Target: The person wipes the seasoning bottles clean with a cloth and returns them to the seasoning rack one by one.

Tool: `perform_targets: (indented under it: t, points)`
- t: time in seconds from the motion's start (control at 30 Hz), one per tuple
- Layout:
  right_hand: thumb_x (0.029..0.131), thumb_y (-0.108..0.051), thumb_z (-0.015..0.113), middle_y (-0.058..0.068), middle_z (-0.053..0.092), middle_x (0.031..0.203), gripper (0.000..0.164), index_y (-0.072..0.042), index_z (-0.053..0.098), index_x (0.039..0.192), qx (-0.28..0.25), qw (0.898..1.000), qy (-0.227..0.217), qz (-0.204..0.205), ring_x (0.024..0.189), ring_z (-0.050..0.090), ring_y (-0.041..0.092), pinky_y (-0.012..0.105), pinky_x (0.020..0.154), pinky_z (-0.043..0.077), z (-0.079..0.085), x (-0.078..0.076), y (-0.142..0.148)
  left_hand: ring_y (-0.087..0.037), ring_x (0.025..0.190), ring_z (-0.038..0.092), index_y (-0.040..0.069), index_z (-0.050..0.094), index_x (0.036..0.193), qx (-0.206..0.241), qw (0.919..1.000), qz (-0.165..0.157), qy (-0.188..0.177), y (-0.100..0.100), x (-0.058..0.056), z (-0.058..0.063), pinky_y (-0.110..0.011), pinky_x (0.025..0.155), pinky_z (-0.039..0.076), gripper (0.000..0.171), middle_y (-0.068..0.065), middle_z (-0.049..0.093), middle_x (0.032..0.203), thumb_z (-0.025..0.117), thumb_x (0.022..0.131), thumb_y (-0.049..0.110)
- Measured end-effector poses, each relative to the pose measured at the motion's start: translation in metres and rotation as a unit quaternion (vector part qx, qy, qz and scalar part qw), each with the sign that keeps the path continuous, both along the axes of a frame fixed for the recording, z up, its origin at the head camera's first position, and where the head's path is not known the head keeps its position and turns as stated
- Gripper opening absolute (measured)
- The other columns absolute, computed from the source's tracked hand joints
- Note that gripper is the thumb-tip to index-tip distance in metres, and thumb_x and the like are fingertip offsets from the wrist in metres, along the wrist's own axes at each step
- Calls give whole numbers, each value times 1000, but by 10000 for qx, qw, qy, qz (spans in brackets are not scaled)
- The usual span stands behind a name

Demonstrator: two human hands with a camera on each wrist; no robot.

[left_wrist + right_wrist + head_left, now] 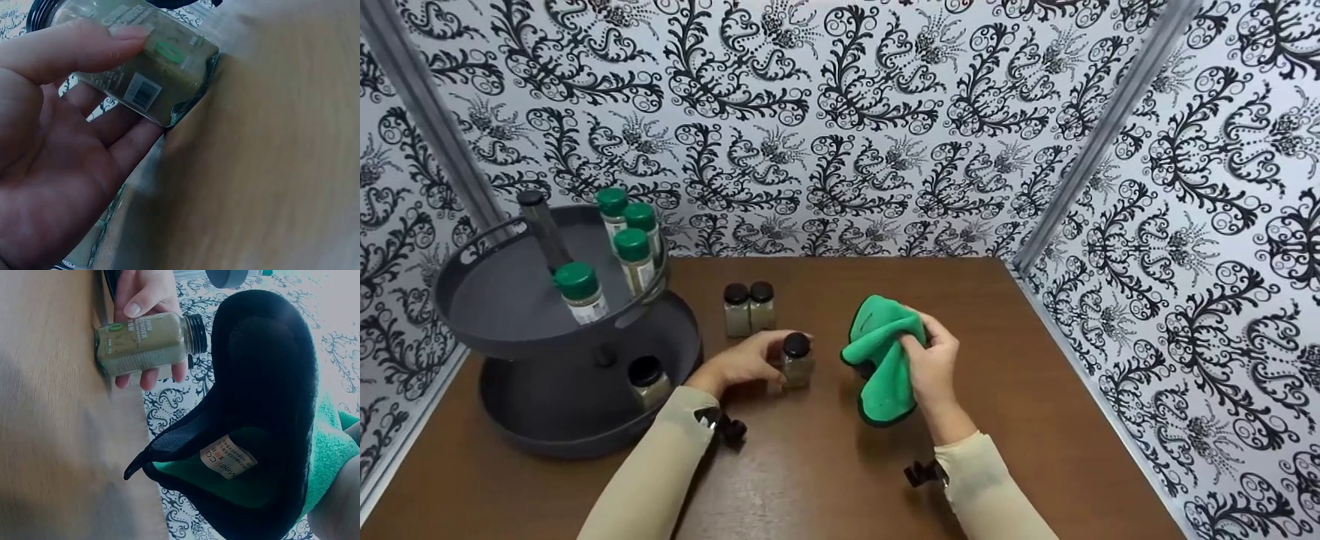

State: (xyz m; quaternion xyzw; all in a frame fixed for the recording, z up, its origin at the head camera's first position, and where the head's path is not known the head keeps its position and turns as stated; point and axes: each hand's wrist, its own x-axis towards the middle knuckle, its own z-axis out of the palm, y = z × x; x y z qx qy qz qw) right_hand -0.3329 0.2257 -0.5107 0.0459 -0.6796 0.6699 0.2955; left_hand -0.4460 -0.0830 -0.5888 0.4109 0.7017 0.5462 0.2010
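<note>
Between the thumb and fingers of my left hand [742,361] is a square glass spice jar [796,369] with a black lid. It stands upright at the tabletop. In the left wrist view the thumb lies across the printed front of the jar [169,62], with fingers behind it. My right hand [936,367] grips a bunched green cloth [885,386] with black edging, held just right of the jar. Its dark border and a white tag [228,457] show in the right wrist view. Two similar black-lidded jars [749,311] stand together behind the left hand.
A dark grey two-tier round tray [510,300] stands at the left. Several green-capped jars [634,259] and a tall dark bottle [544,229] are on its upper tier. One black-lidded jar [649,380] sits on the lower tier. Patterned walls [840,135] border the brown table [997,315].
</note>
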Motion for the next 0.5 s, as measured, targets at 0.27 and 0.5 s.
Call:
perform_targets:
  t: [0.27, 0.5]
  points:
    - [96, 7, 68, 18, 77, 119, 28, 1, 77, 122, 48, 10000, -52, -39, 102, 73, 17, 28, 88, 60, -1, 1, -2, -24, 127, 59, -4, 45, 157, 95, 9999, -49, -110, -3, 7, -2, -29, 95, 57, 88, -24, 56, 154, 72, 74, -20]
    - [95, 9, 66, 17, 77, 118, 30, 1, 77, 122, 28, 9999, -96, 133, 101, 74, 19, 29, 87, 61, -3, 0, 0, -20, 125, 61, -3, 50, 153, 105, 9992, 382, -110, -1, 14, -3, -24, 96, 55, 85, -22, 62, 148, 73, 73, -20]
